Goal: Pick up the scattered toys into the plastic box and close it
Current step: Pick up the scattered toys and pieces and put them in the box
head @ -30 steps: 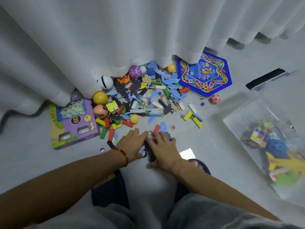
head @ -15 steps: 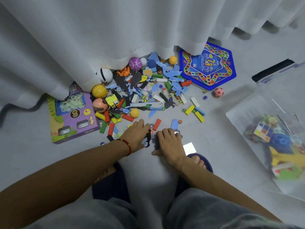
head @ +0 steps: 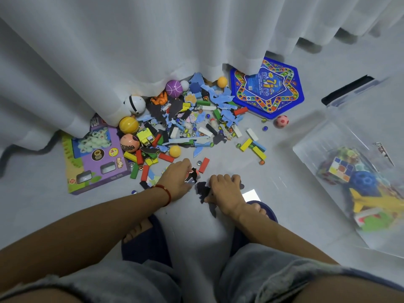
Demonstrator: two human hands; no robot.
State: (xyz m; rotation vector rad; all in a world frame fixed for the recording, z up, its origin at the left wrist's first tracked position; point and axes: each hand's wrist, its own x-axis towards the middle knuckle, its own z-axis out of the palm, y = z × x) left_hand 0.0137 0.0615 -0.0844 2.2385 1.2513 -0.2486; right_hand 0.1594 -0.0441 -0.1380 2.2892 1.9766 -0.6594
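Right, nearest first: my knees in grey shorts at the bottom edge, both feet in dark blue slippers on the pale floor. Forearms reach fwd between them. Left hand, red string bracelet on the wrist, lies palm-down at the near edge of the toy pile; its fingers are curled, tips touching small dark foam pieces. Can't tell if they truly pinch one. Right hand is just beside it, knuckles up, fingers bent down over a black foam shape flat on the floor; grip or only a press, can't tell. A bright light patch sits on the floor just right of that hand.

Plastic box, clear, is on the floor to my right, well apart from the hands, open. Inside: a cube puzzle, a blue ball, a yellow toy plane, green and red bits. Its lid w/ dark handle lies beyond it.

Past the hands, the pile: red, yellow, green, blue wooden blocks, marbles, blue foam cutouts, yellow and orange balls, a purple ball, a white helmet-like toy. Purple toy carton at left, touching the pile. Blue hexagonal game board at far right, a pink ball near it. White curtain hangs behind, its hem draped over the pile's far edge.
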